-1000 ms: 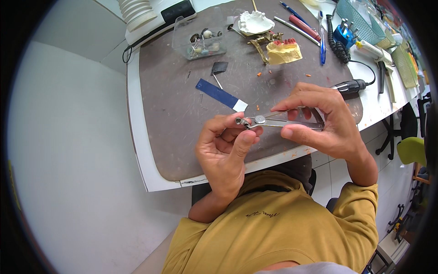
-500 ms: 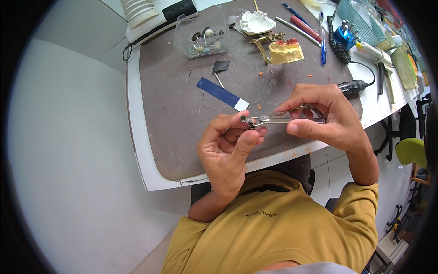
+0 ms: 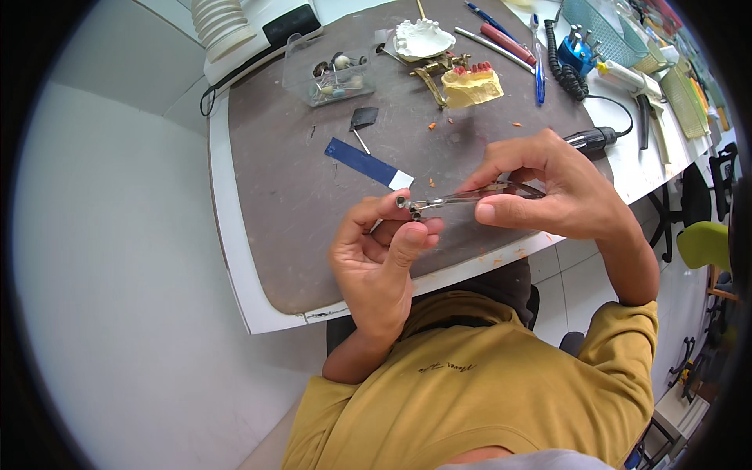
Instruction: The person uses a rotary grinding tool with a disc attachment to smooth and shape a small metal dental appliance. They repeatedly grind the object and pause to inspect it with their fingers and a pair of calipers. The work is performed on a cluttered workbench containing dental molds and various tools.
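My left hand (image 3: 374, 258) pinches a small piece of dark metal dental crowns (image 3: 403, 203) between the thumb and fingers, above the front part of the mat. My right hand (image 3: 560, 192) grips a slim metal caliper (image 3: 509, 188) by its arms, with the thumb below and the fingers above. The caliper's tips reach to the crowns at my left fingertips; whether they touch is too small to tell. Beyond my left hand lies a dark blue strip (image 3: 360, 160) with a white end. A black square (image 3: 363, 119) with a thin white stick lies farther back.
Toward the back stand a clear box (image 3: 309, 64) of small rotary tools, a white dental cast (image 3: 423, 41) and a yellow cast (image 3: 471, 89) with red teeth on a brass articulator (image 3: 429, 84). A black handpiece (image 3: 593, 139) and a toothbrush (image 3: 539, 74) lie at the right.
The caliper has turned in my right hand and now shows more edge-on. The view has shifted slightly, and both hands appear a little farther left. My left hand still holds the crowns.
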Demonstrator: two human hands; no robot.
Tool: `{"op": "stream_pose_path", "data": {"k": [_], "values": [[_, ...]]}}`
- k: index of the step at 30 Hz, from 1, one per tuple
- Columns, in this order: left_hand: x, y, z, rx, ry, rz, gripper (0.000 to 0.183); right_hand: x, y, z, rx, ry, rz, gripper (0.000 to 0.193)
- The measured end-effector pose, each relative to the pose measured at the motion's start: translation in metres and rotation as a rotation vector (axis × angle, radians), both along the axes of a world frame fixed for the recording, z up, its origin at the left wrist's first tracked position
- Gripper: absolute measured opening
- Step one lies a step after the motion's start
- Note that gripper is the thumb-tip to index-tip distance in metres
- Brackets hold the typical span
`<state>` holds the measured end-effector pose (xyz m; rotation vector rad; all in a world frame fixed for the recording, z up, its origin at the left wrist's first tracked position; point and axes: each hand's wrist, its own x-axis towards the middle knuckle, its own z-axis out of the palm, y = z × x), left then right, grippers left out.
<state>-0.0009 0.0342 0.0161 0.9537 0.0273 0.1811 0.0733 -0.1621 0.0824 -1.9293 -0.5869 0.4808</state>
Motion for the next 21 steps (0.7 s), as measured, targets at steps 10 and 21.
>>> {"op": "stream_pose_path", "data": {"k": [10, 21], "values": [[0.002, 0.002, 0.002, -0.043, 0.044, -0.038, 0.036, -0.001, 0.0, 0.001, -0.024, 0.032, 0.019, 0.03], [0.005, 0.004, 0.003, -0.117, 0.065, -0.089, 0.026, -0.006, 0.004, -0.013, 0.055, -0.06, 0.004, 0.037]]}}
